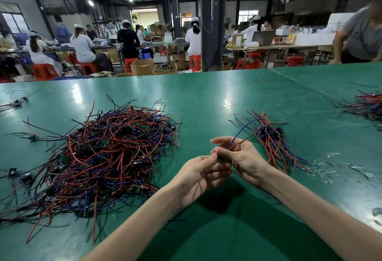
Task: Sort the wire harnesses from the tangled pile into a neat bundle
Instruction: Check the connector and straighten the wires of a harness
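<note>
Pinching a single wire harness (220, 158) between them, left hand (198, 176) and right hand (244, 157) meet above the green table (206, 99). The fingers of both are closed on its dark component end, probably to straighten the leads for stacking. Blue lead: arcs up and away. Red lead: trails beneath the right wrist. Sorted bundle (272, 141): just right of the hands, leads roughly parallel, placed for a short reach. Tangled pile (107, 157): left, large, so most of the sorting looks undone.

Factory floor: capped workers (82, 43) on red stools (43, 71), long benches (279, 47).
</note>
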`<action>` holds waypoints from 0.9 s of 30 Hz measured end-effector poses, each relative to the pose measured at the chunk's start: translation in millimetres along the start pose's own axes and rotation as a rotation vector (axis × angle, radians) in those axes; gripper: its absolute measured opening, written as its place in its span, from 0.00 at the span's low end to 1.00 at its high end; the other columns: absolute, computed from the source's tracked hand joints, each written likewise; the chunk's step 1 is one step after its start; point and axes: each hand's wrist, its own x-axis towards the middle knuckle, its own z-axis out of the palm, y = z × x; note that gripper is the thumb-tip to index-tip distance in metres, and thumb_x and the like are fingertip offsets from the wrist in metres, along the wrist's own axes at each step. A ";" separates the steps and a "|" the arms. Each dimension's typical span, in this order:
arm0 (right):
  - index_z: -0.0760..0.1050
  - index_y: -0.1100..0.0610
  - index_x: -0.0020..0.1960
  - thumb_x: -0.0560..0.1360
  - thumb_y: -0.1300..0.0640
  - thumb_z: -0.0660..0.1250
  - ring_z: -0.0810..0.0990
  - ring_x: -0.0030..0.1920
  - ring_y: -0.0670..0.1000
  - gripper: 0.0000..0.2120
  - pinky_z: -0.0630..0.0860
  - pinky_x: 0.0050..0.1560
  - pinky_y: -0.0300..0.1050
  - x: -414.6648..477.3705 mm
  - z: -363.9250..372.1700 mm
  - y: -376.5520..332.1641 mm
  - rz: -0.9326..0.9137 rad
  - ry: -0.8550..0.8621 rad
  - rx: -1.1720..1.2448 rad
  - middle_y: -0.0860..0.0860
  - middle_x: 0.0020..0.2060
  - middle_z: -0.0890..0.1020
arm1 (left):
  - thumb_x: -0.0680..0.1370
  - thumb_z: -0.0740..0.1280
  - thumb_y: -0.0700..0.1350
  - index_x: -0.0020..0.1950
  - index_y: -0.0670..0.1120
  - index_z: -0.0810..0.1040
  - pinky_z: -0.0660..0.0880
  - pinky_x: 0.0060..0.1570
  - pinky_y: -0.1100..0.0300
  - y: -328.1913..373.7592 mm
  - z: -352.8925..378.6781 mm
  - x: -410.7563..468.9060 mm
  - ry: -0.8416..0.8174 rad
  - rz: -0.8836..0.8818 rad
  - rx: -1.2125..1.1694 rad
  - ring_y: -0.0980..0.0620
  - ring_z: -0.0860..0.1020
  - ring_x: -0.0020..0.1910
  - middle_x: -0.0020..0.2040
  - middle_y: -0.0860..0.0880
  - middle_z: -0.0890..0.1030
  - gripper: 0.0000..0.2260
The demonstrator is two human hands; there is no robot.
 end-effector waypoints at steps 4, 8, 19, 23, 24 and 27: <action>0.78 0.63 0.48 0.64 0.64 0.69 0.82 0.35 0.46 0.13 0.78 0.39 0.35 0.8 0.4 3.7 0.010 0.008 -0.021 0.54 0.35 0.83 | 0.78 0.62 0.37 0.48 0.40 0.70 0.81 0.37 0.58 -2.5 -4.2 2.1 0.080 0.084 -0.021 0.50 0.82 0.33 0.36 0.43 0.81 0.02; 0.77 0.64 0.50 0.65 0.65 0.67 0.82 0.40 0.46 0.14 0.79 0.46 0.35 0.1 -2.4 4.9 0.063 -0.043 0.013 0.55 0.40 0.83 | 0.78 0.61 0.35 0.47 0.38 0.72 0.81 0.35 0.59 2.9 -7.4 1.7 0.087 0.132 -0.053 0.52 0.80 0.29 0.32 0.45 0.78 0.02; 0.78 0.65 0.36 0.63 0.63 0.70 0.79 0.30 0.47 0.05 0.81 0.35 0.41 2.0 -6.7 4.8 0.114 0.116 0.066 0.54 0.29 0.81 | 0.80 0.59 0.34 0.54 0.39 0.70 0.60 0.16 0.70 5.1 -14.9 3.9 0.157 0.094 -0.017 0.58 0.67 0.23 0.35 0.45 0.75 0.04; 0.77 0.64 0.37 0.64 0.62 0.71 0.77 0.29 0.46 0.06 0.80 0.35 0.40 1.8 -8.0 5.4 0.092 0.113 0.003 0.53 0.28 0.79 | 0.79 0.62 0.36 0.54 0.42 0.73 0.58 0.16 0.70 5.0 -16.9 3.1 0.144 0.131 0.150 0.58 0.64 0.23 0.33 0.47 0.77 0.05; 0.77 0.64 0.38 0.65 0.62 0.71 0.77 0.29 0.46 0.06 0.80 0.35 0.40 1.8 -8.3 5.8 0.085 0.108 -0.007 0.52 0.28 0.79 | 0.79 0.63 0.36 0.53 0.42 0.73 0.58 0.16 0.70 4.3 -16.8 2.8 0.141 0.144 0.184 0.58 0.63 0.23 0.33 0.48 0.78 0.04; 0.77 0.64 0.39 0.66 0.63 0.71 0.77 0.29 0.46 0.05 0.80 0.35 0.40 1.7 -8.8 7.2 0.078 0.093 -0.021 0.53 0.29 0.80 | 0.76 0.67 0.36 0.51 0.42 0.72 0.56 0.16 0.69 -0.2 -16.1 4.0 0.163 0.185 0.298 0.58 0.62 0.22 0.30 0.51 0.76 0.07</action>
